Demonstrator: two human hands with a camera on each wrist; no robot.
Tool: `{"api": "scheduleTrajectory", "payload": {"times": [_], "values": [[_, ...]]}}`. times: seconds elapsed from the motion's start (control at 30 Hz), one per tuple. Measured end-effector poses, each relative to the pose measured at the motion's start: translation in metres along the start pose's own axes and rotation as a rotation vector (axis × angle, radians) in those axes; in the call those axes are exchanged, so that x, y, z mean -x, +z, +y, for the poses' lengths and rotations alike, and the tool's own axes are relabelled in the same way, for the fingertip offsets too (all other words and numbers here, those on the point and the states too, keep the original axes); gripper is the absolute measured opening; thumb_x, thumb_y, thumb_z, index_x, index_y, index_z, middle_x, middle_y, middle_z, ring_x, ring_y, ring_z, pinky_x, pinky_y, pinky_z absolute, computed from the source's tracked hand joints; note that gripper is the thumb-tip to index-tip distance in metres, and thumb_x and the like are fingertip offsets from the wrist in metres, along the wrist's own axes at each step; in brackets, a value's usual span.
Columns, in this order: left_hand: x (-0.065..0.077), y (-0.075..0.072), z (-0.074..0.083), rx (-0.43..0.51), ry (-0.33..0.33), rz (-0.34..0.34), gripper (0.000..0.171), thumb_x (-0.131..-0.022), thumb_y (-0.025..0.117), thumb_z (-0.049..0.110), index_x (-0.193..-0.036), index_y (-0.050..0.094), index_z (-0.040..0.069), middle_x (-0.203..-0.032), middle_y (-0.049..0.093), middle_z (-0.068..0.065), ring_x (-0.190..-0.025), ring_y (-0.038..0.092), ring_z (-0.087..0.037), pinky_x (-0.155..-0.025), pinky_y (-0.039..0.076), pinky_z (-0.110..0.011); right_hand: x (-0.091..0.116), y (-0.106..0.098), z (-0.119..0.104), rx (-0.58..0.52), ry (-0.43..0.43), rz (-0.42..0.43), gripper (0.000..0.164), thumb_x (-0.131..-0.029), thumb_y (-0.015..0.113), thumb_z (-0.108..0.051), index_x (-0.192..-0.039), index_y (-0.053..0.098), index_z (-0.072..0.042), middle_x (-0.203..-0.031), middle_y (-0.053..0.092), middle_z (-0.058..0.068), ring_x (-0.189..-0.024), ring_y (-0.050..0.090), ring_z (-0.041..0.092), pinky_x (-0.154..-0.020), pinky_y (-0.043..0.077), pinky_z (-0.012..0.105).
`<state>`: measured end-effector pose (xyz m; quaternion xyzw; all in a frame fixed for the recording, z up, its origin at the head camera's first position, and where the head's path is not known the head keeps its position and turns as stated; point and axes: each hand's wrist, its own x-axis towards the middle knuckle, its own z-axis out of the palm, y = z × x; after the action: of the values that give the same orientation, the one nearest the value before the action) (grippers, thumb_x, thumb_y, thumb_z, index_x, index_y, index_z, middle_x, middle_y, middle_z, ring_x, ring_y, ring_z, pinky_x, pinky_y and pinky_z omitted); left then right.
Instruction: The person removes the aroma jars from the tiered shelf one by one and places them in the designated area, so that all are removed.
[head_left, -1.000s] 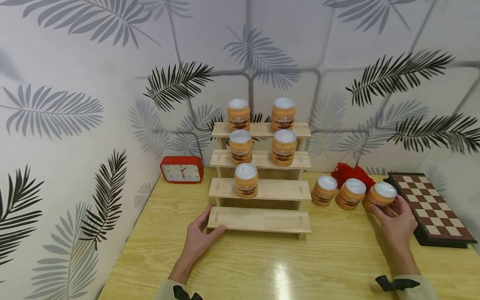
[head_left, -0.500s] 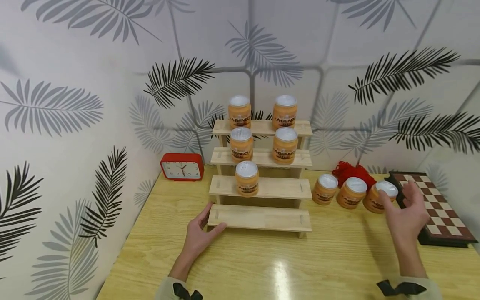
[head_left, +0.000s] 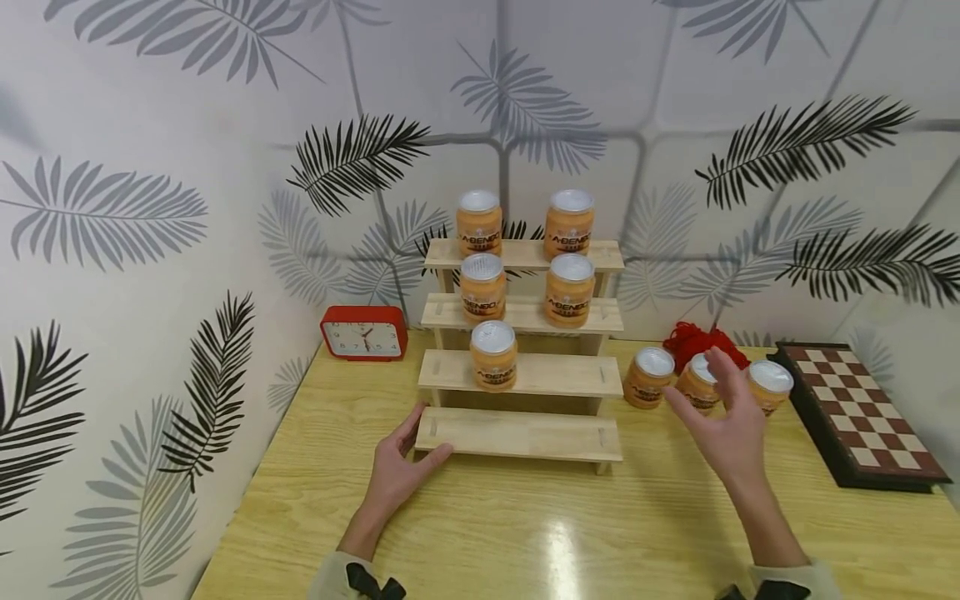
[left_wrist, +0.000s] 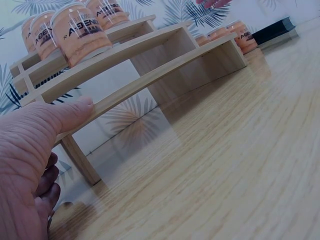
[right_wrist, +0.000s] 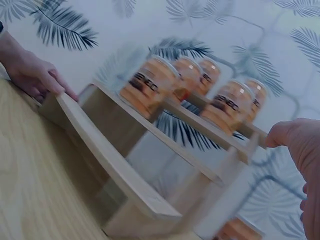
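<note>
A four-step wooden display shelf stands on the table. My left hand grips the left end of its lowest step, thumb on top and fingers curled below. Orange jars with silvery lids stand upright on it: two on the top step, two on the second, and one jar left of centre on the third. My right hand is raised with nothing in it, thumb and fingers spread apart. In the head view it overlaps the middle jar of three on the table, between the left jar and right jar.
Behind the three jars lies a bundle of red yarn. A checkered board lies to their right. Left of the shelf stands a red clock. A leaf-patterned wall rises behind the table.
My right hand has let go of the rightmost jar, lifted, and moved left in front of the middle jar. That jar stays on the table. My left hand keeps its hold on the shelf.
</note>
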<state>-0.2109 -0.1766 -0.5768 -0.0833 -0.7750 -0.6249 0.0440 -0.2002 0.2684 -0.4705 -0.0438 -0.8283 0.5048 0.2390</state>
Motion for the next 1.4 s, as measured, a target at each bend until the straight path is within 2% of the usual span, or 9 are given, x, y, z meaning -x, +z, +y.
{"api": "scheduleTrajectory", "payload": {"times": [0.1,0.2,0.3,0.5,0.77,1.03,1.4], "values": [[0.001,0.000,0.000,0.001,0.005,0.002,0.085,-0.091,0.084,0.016,-0.162,0.037,0.005,-0.163,0.041,-0.010,-0.150,0.040,-0.028,-0.120,0.032,-0.054,0.007,0.016,-0.005,-0.020,-0.047,-0.042,0.076,-0.090,0.085,-0.016,-0.157,0.049,-0.015,-0.153,0.056,0.013,-0.139,0.052,0.023,-0.106,0.039,0.012],[0.002,0.000,-0.001,-0.003,0.005,0.004,0.085,-0.091,0.084,0.016,-0.162,0.038,0.005,-0.163,0.042,-0.011,-0.149,0.041,-0.028,-0.120,0.033,-0.054,0.012,0.031,-0.010,-0.059,-0.090,-0.083,0.073,-0.089,0.085,-0.011,-0.154,0.053,-0.012,-0.150,0.058,0.015,-0.136,0.054,0.014,-0.105,0.039,0.011],[0.002,-0.001,-0.001,-0.004,0.002,0.007,0.084,-0.091,0.083,0.017,-0.162,0.038,0.006,-0.163,0.042,-0.010,-0.149,0.041,-0.028,-0.120,0.033,-0.054,0.016,0.045,-0.016,-0.111,-0.113,-0.137,0.071,-0.088,0.085,-0.010,-0.152,0.054,-0.009,-0.148,0.060,0.012,-0.136,0.055,0.014,-0.108,0.039,0.014],[0.002,-0.001,0.000,-0.002,0.003,0.002,0.084,-0.092,0.083,0.018,-0.162,0.038,0.006,-0.164,0.040,-0.009,-0.150,0.040,-0.029,-0.120,0.033,-0.054,0.017,0.065,-0.027,-0.162,-0.143,-0.226,0.073,-0.089,0.085,-0.013,-0.154,0.051,-0.010,-0.152,0.057,0.009,-0.137,0.054,0.030,-0.107,0.040,0.017],[0.000,0.000,-0.002,-0.004,0.011,0.004,0.084,-0.092,0.084,0.018,-0.162,0.038,0.006,-0.164,0.040,-0.008,-0.150,0.040,-0.027,-0.120,0.033,-0.054,0.017,0.091,-0.040,-0.201,-0.210,-0.289,0.074,-0.088,0.086,-0.011,-0.153,0.052,-0.012,-0.151,0.058,0.008,-0.137,0.055,0.033,-0.112,0.042,0.027],[-0.001,0.000,-0.003,0.003,0.016,0.006,0.084,-0.092,0.084,0.018,-0.162,0.038,0.006,-0.164,0.040,-0.010,-0.150,0.041,-0.027,-0.120,0.032,-0.054,0.015,0.114,-0.055,-0.237,-0.216,-0.372,0.076,-0.088,0.087,-0.016,-0.154,0.050,-0.012,-0.152,0.056,0.009,-0.140,0.053,0.034,-0.116,0.040,0.052],[-0.002,0.000,-0.003,0.020,0.009,0.006,0.084,-0.091,0.084,0.018,-0.162,0.039,0.006,-0.164,0.040,-0.008,-0.150,0.040,-0.026,-0.121,0.031,-0.052,0.006,0.137,-0.063,-0.259,-0.223,-0.414,0.082,-0.087,0.088,-0.017,-0.156,0.046,-0.006,-0.154,0.054,0.014,-0.140,0.053,0.036,-0.116,0.041,0.053]]}}
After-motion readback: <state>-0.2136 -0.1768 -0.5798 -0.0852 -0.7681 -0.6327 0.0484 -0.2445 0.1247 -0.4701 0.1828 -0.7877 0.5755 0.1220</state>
